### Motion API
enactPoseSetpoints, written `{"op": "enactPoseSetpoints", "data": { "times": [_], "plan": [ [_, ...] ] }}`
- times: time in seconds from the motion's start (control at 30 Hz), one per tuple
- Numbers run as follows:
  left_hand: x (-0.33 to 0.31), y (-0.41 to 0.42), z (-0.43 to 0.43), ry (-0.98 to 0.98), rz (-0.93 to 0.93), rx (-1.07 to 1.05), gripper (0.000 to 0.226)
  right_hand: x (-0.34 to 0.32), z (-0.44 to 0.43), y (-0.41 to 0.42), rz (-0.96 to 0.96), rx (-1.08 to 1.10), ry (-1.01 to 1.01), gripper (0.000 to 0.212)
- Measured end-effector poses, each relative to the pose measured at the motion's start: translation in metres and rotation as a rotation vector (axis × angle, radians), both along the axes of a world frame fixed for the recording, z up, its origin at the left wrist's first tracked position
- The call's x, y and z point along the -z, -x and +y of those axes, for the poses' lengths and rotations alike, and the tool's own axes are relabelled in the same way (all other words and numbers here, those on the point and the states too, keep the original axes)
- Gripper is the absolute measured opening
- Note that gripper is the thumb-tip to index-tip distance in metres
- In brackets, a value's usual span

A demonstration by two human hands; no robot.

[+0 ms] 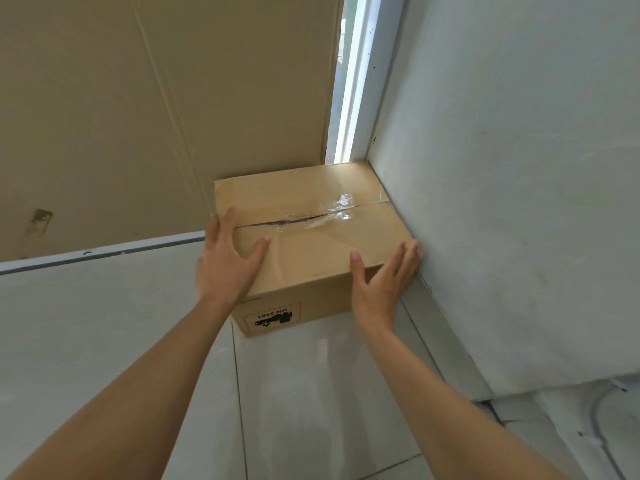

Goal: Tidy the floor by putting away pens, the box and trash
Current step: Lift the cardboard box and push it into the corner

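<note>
The box [308, 237] sits on the floor [311, 393] in the corner; both hands, left hand [227, 265] and right hand [382, 285], lie flat, fingers spread, against its near corners.

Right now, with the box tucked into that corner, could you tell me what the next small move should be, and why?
Probably lift both hands away. The box sits on the floor with its right side against the wall and its back at the cardboard sheet. The left hand and right hand rest flat and open on it.

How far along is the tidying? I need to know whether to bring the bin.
Done: the box sits on the floor in the corner against the wall. In hand: left hand and right hand flat on it. Left: no pens or trash are in view.
</note>
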State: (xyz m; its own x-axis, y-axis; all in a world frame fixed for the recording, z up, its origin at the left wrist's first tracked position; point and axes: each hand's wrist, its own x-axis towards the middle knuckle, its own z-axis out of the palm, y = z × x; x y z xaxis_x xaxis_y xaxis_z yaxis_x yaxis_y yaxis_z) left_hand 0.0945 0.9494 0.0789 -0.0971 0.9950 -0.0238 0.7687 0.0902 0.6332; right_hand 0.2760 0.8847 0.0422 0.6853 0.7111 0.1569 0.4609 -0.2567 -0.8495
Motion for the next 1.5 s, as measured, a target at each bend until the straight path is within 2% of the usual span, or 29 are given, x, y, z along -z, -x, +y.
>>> {"op": "enactPoseSetpoints", "data": {
  "times": [0.1,0.2,0.47,0.7,0.77,0.8,0.83,0.9,0.93,1.0,1.07,1.17,1.23,1.5],
  "plan": [
    [0.006,0.011,-0.013,0.084,-0.433,-0.15,0.081,-0.003,-0.009,-0.001,0.188,0.081,-0.054,0.09],
    [0.014,0.01,-0.026,0.139,-0.623,-0.197,0.071,-0.005,-0.012,0.0,0.338,0.02,-0.028,0.093],
    [0.012,0.003,-0.027,0.001,-0.624,-0.294,0.06,-0.005,-0.01,0.001,0.342,-0.006,-0.017,0.094],
    [0.018,0.003,-0.021,-0.037,-0.598,-0.322,0.056,-0.004,-0.008,0.001,0.337,-0.022,-0.026,0.093],
    [0.018,0.003,-0.02,-0.052,-0.544,-0.332,0.056,-0.007,-0.009,0.003,0.334,-0.022,-0.02,0.093],
    [0.017,0.002,-0.02,-0.082,-0.459,-0.325,0.056,-0.008,-0.009,0.002,0.305,-0.015,-0.016,0.093],
    [0.016,0.001,-0.021,-0.133,-0.344,-0.298,0.055,-0.009,-0.01,0.0,0.219,-0.011,-0.013,0.09],
    [0.014,-0.002,-0.024,-0.233,-0.136,-0.207,0.047,-0.008,-0.01,-0.005,-0.098,-0.055,0.005,0.078],
    [0.013,-0.002,-0.025,-0.25,-0.081,-0.171,0.044,-0.007,-0.009,-0.008,-0.243,-0.109,0.031,0.072],
    [0.015,0.002,-0.027,-0.247,-0.032,-0.121,0.041,-0.005,-0.007,-0.01,-0.389,-0.211,0.114,0.068],
    [0.018,0.009,-0.031,-0.232,-0.001,-0.011,0.046,0.0,-0.005,-0.011,-0.432,-0.258,0.174,0.071],
    [0.023,0.011,-0.038,-0.186,0.126,0.224,0.069,0.004,-0.004,-0.013,-0.473,-0.252,0.195,0.071],
    [0.025,0.012,-0.038,-0.16,0.199,0.273,0.08,0.006,-0.002,-0.014,-0.494,-0.245,0.212,0.07],
    [0.023,0.015,-0.033,-0.079,0.428,0.345,0.077,0.003,-0.001,-0.011,-0.517,-0.226,0.247,0.065]
  ]
}}
